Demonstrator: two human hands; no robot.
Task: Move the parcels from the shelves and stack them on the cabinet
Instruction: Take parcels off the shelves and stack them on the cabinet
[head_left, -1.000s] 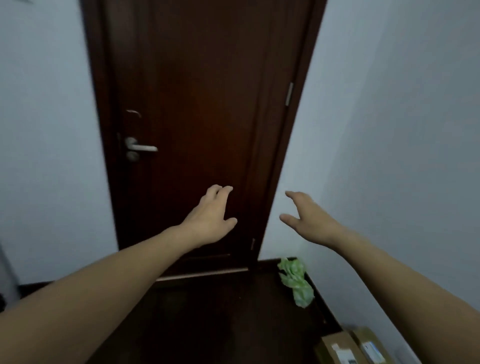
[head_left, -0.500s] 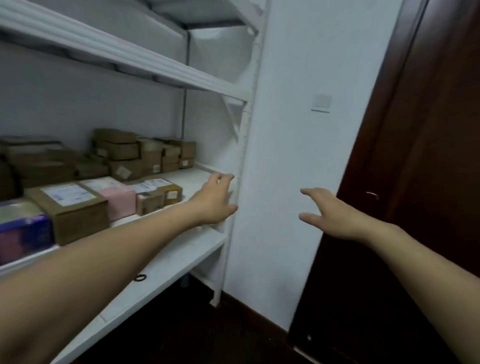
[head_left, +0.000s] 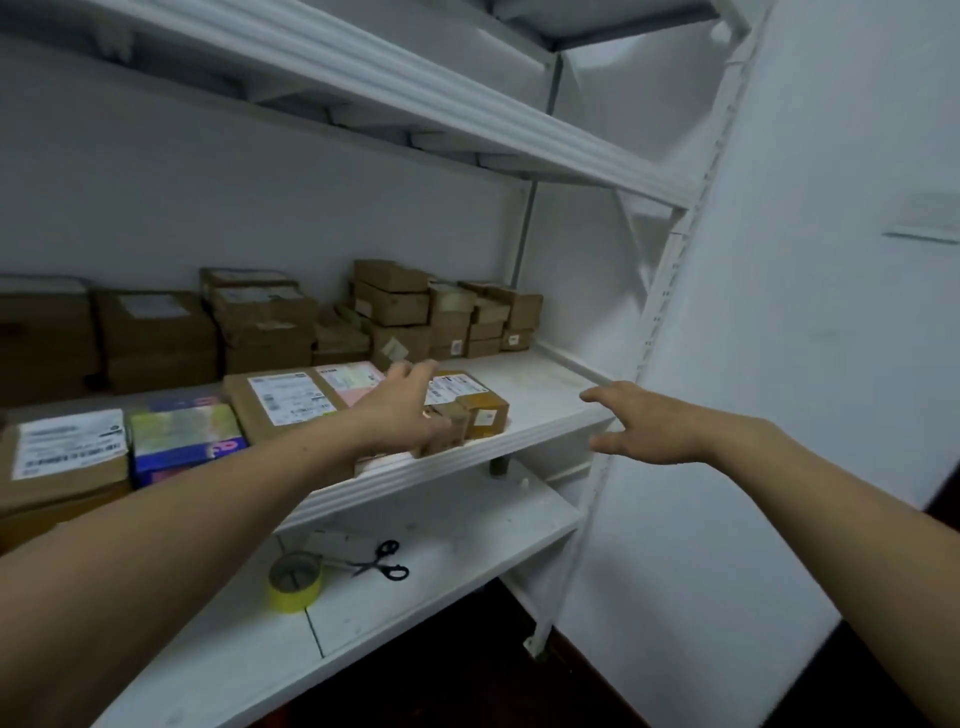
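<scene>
Several parcels lie on the middle white shelf (head_left: 545, 395): stacked brown boxes (head_left: 395, 306) at the back, a labelled brown box (head_left: 283, 402), a pink parcel (head_left: 348, 382), a colourful box (head_left: 184, 441) and small yellowish boxes (head_left: 480, 413) near the front edge. My left hand (head_left: 400, 415) reaches over the small front boxes with fingers extended, holding nothing. My right hand (head_left: 644, 423) hovers open at the shelf's right front corner, apart from the parcels. The cabinet is not in view.
The lower shelf (head_left: 457, 551) carries a yellow tape roll (head_left: 295, 582), black scissors (head_left: 382, 561) and paper slips. An upper shelf (head_left: 415, 109) overhangs. The white upright post (head_left: 670, 291) and wall (head_left: 779, 364) stand to the right. Dark floor below.
The view has swung left from the dark door to the shelves. Both hands have moved closer to the middle shelf; the left one now reaches over the front boxes.
</scene>
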